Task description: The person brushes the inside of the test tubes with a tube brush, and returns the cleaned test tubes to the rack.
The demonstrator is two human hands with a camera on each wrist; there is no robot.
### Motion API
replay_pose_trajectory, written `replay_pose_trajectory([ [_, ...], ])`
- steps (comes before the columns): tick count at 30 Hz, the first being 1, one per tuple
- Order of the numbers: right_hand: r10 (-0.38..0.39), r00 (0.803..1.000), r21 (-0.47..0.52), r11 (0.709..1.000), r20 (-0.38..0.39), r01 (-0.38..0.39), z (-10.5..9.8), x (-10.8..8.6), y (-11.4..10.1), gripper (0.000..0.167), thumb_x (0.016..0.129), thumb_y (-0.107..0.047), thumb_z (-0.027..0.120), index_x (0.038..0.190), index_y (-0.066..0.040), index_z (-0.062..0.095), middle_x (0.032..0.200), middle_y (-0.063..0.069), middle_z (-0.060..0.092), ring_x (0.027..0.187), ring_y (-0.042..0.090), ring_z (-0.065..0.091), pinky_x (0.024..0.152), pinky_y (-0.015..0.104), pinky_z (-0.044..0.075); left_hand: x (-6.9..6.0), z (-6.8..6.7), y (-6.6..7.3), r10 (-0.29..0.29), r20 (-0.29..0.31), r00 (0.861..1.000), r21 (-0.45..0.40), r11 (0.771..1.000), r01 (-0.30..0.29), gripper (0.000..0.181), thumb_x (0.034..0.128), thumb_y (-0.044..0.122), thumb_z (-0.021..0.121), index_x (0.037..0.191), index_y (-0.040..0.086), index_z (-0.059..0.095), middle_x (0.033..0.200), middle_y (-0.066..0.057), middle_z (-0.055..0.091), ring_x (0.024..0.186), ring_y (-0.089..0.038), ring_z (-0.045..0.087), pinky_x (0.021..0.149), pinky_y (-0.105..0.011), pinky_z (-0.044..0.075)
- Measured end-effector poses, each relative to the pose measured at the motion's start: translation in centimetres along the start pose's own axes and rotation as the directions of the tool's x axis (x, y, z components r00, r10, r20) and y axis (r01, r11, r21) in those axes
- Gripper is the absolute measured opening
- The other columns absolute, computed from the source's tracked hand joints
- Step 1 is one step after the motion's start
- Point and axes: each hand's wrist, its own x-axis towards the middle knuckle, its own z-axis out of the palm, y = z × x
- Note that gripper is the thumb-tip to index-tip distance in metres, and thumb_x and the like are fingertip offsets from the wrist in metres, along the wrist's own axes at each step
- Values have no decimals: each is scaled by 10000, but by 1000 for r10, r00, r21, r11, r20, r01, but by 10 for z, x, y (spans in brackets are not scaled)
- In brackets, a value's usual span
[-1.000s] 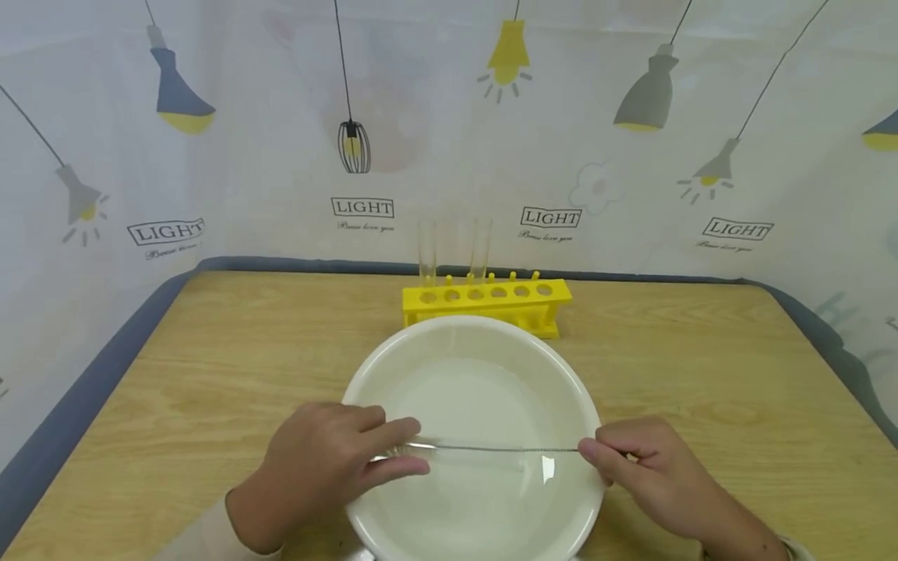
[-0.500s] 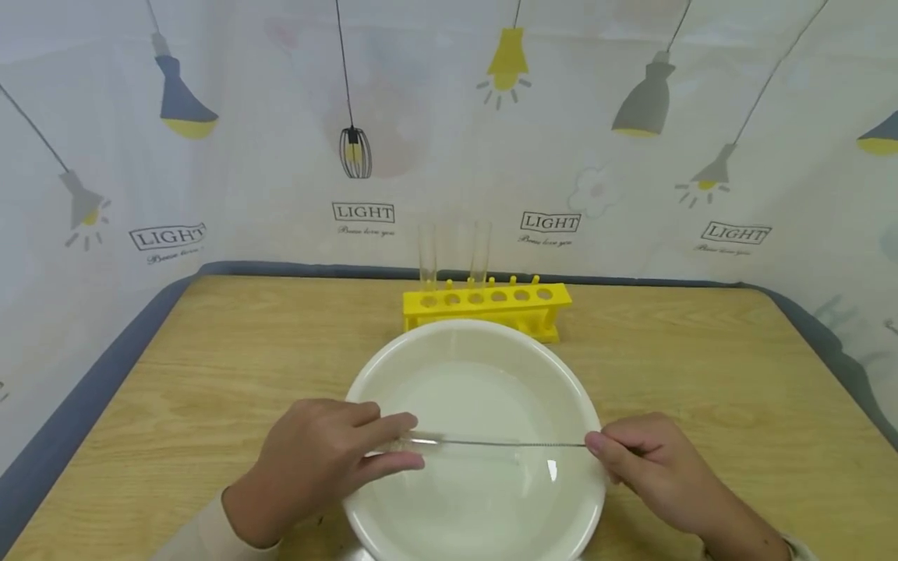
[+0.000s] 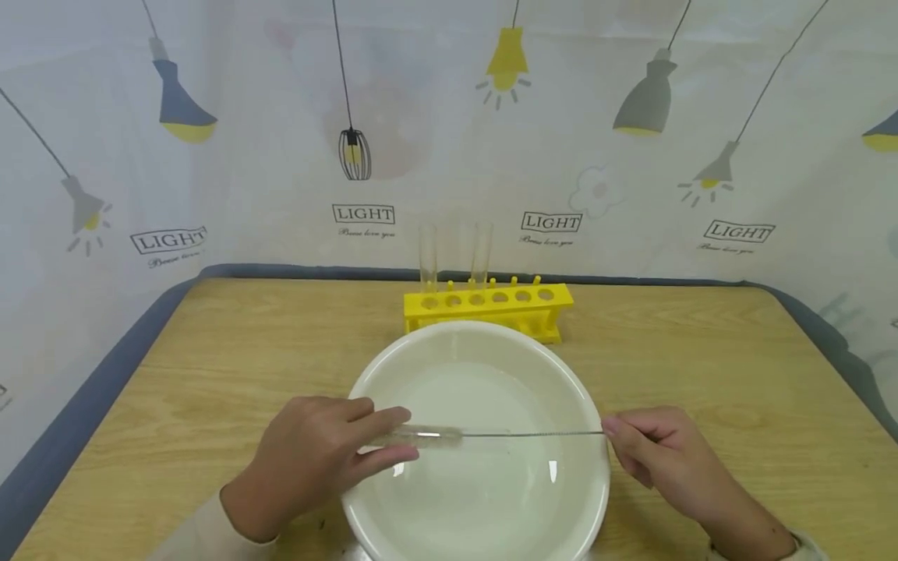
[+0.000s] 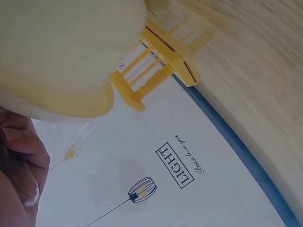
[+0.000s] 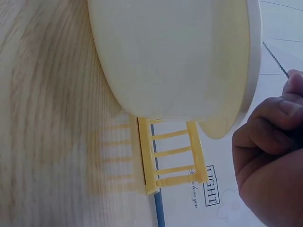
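Note:
My left hand (image 3: 316, 460) holds a clear glass tube (image 3: 421, 435) sideways over a white basin (image 3: 477, 499). A brush's thin twisted wire (image 3: 533, 434) runs from the tube to my right hand (image 3: 677, 460), which pinches its end at the basin's right rim. The bristles look pale and lie at the tube's mouth. In the left wrist view my left hand (image 4: 21, 165) curls round the clear tube beside the basin (image 4: 71, 56). In the right wrist view the wire (image 5: 274, 57) reaches the curled fingers of my right hand (image 5: 270, 142).
A yellow test tube rack (image 3: 491, 298) stands right behind the basin, with clear tubes (image 3: 428, 257) upright at it. The wooden table (image 3: 231, 351) extends on both sides. A curtain (image 3: 435, 117) printed with lamps hangs behind its far edge.
My right hand has moved slightly right and up, drawing the wire with it. The pale bristles have shifted rightward out from between my left fingers. The tube is held slightly higher.

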Motion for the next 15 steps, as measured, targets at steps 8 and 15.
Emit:
replay_pose_trajectory([
  [8,-37,999,14,999,-26,37,-2,2,5,428,975,182,396,613,-38,455,507,78,386,398,182,323,354,245,287,-2,1,-7,-8,4,1000,13,1000,8,426,973,575,545,928,211,762,570,92,536,447,-17,342,428,-132,254],
  [15,-5,999,12,1000,-43,5,-2,1,5,425,985,165,395,613,-31,461,511,86,386,397,194,320,350,257,289,-4,3,-15,5,-9,1000,22,1000,-5,432,987,565,525,917,202,749,588,90,555,447,-18,390,416,-158,321],
])
